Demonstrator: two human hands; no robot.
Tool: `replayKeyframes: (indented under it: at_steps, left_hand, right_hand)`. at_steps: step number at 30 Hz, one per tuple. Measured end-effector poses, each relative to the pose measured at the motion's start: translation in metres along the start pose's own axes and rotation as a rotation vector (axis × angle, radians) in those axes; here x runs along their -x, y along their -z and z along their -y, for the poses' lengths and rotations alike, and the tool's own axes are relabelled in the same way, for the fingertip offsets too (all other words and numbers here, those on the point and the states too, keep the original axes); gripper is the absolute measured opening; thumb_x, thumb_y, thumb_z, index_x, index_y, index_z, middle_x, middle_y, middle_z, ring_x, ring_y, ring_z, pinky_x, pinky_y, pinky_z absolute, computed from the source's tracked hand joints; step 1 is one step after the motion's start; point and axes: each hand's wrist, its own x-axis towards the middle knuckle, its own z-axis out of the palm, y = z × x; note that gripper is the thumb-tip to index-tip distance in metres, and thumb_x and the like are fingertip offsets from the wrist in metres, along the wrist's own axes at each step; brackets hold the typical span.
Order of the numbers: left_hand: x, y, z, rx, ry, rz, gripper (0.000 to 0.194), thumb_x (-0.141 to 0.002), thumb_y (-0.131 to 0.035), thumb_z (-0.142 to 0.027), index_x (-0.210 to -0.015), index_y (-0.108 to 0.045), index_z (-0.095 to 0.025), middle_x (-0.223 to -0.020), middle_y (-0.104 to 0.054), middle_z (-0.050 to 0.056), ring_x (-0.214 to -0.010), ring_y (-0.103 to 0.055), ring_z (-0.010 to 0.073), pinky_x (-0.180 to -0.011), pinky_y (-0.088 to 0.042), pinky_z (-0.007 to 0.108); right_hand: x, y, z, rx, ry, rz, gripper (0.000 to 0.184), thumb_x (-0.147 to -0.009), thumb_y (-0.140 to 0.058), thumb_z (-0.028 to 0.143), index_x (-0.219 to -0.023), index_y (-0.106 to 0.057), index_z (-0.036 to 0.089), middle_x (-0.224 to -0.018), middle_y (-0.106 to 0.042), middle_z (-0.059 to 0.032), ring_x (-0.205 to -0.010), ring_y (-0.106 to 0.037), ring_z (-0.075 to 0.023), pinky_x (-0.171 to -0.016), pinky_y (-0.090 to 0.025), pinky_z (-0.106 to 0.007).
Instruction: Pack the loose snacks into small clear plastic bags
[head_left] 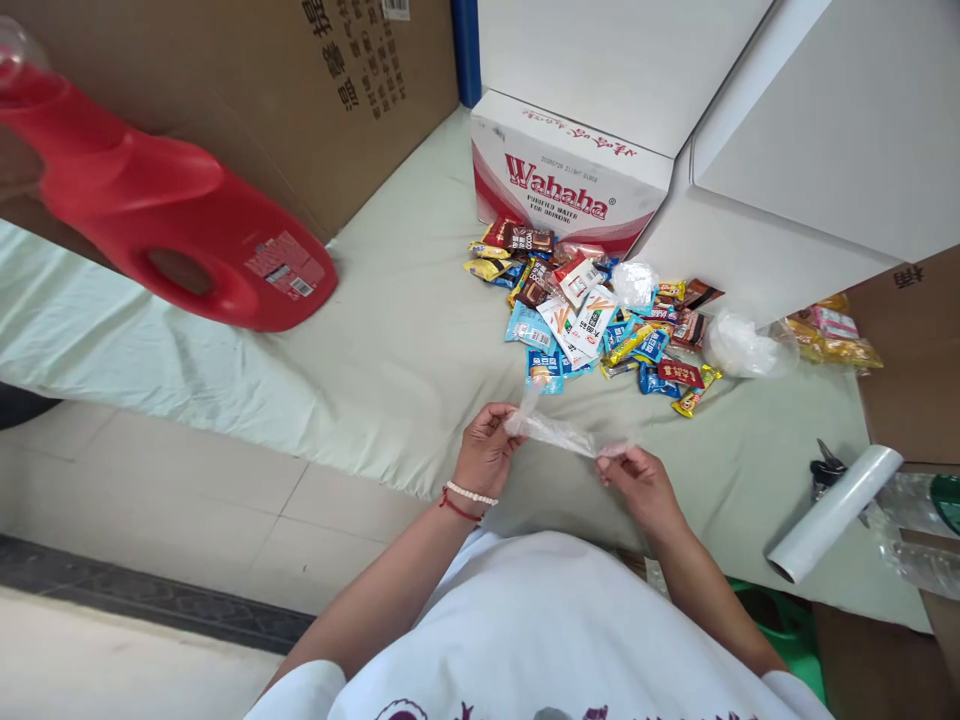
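Note:
Between my two hands a clear plastic bag (pixel 559 432) is stretched, thin and crumpled. My left hand (pixel 489 440) pinches one end of it, with a beaded bracelet and a red cord on the wrist. At the other end, the fingertips of my right hand (pixel 637 482) are closed on the plastic. Just beyond both hands lies a pile of small wrapped snacks (pixel 574 320) in blue, white, yellow, red and brown packets. Two bunched clear plastic bags sit by the pile, one bag (pixel 634 284) on top and a larger bag (pixel 742 345) to the right.
A Wahaba-lettered water carton (pixel 566 175) stands behind the snacks, beside white boxes (pixel 817 130). At left a large red jug (pixel 187 220) leans near a brown cardboard box (pixel 225 90). On the right lie a plastic film roll (pixel 832 515), scissors (pixel 827 465) and clear bottles (pixel 911 520).

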Motion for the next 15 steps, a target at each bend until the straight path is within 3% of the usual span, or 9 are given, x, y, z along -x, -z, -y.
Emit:
replayKeyframes:
  at_steps: [4, 7, 9, 11, 13, 15]
  left_hand:
    - [-0.001, -0.008, -0.007, 0.026, 0.045, 0.058, 0.045, -0.065, -0.093, -0.044, -0.084, -0.062, -0.019, -0.096, -0.072, 0.002, -0.089, -0.069, 0.0146, -0.077, -0.057, 0.027]
    - [0.003, -0.011, -0.010, -0.006, 0.091, 0.123, 0.048, -0.069, -0.090, -0.051, -0.087, -0.059, -0.019, -0.109, -0.070, 0.006, -0.102, -0.069, 0.0202, -0.083, -0.060, 0.034]
    - [0.007, -0.012, -0.008, -0.086, 0.120, 0.147, 0.054, -0.072, -0.085, -0.060, -0.095, -0.058, -0.019, -0.124, -0.065, 0.011, -0.108, -0.068, 0.0241, -0.080, -0.061, 0.036]
    - [0.008, -0.017, 0.001, -0.236, 0.148, 0.125, 0.068, -0.065, -0.088, -0.062, -0.109, -0.058, -0.020, -0.133, -0.059, 0.014, -0.105, -0.067, 0.0246, -0.075, -0.060, 0.035]
    - [0.007, -0.024, 0.013, -0.399, 0.171, 0.072, 0.080, -0.057, -0.095, -0.054, -0.118, -0.056, -0.020, -0.124, -0.063, 0.013, -0.092, -0.068, 0.0204, -0.071, -0.058, 0.032]
    - [0.001, -0.034, 0.025, -0.485, 0.203, 0.042, 0.072, -0.056, -0.096, -0.046, -0.111, -0.058, -0.019, -0.101, -0.067, 0.006, -0.078, -0.065, 0.0161, -0.067, -0.055, 0.030]
  right_hand:
    - [0.020, 0.020, -0.005, 0.217, -0.086, 0.150, 0.041, -0.086, -0.071, 0.058, -0.082, -0.070, 0.018, -0.071, -0.061, -0.0011, -0.064, -0.053, -0.0141, -0.061, -0.045, -0.027]
    - [0.025, 0.036, 0.004, 0.306, -0.069, 0.137, 0.040, -0.092, -0.064, 0.057, -0.085, -0.069, 0.018, -0.071, -0.061, -0.0011, -0.063, -0.053, -0.0142, -0.060, -0.045, -0.027]
    - [0.025, 0.040, 0.013, 0.384, 0.016, 0.118, 0.035, -0.095, -0.061, 0.052, -0.087, -0.070, 0.019, -0.074, -0.063, -0.0016, -0.065, -0.057, -0.0150, -0.061, -0.047, -0.027]
    - [0.024, 0.038, 0.022, 0.494, 0.159, 0.135, 0.028, -0.098, -0.060, 0.044, -0.089, -0.072, 0.020, -0.076, -0.067, -0.0026, -0.069, -0.061, -0.0159, -0.065, -0.049, -0.027]
    - [0.023, 0.031, 0.027, 0.580, 0.342, 0.169, 0.020, -0.099, -0.061, 0.035, -0.092, -0.074, 0.022, -0.084, -0.072, -0.0042, -0.077, -0.067, -0.0168, -0.071, -0.053, -0.027]
    - [0.026, 0.023, 0.028, 0.632, 0.528, 0.189, 0.015, -0.099, -0.061, 0.027, -0.098, -0.076, 0.024, -0.101, -0.075, -0.0066, -0.091, -0.071, -0.0187, -0.080, -0.057, -0.029]
